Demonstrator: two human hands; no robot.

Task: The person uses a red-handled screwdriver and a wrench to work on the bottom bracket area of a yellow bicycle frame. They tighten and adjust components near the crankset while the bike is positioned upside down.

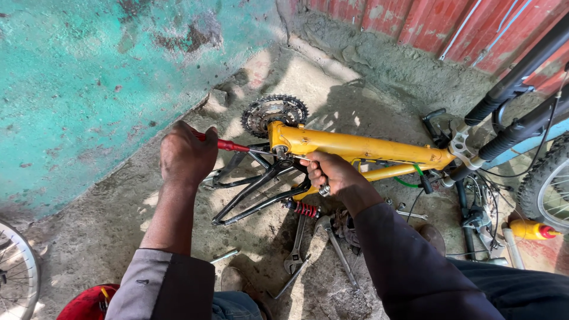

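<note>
A yellow bicycle frame (355, 145) lies on its side on the concrete ground, with a black rear triangle (252, 189) and a toothed chainring (274, 111) at its near end. My left hand (186, 155) grips a red-handled screwdriver (228, 144) whose shaft points right at the pivot where the black stays meet the yellow tube. My right hand (332, 173) is closed around the frame just right of that pivot, above a red coil spring (306, 209).
An adjustable wrench (295, 252) and other metal tools (339, 252) lie on the ground below the frame. A black fork and handlebar (510, 127) and a knobby tyre (548, 184) are at right, a yellow bottle (530, 229) nearby, a wheel rim (18, 275) at lower left, a turquoise wall (89, 77) behind.
</note>
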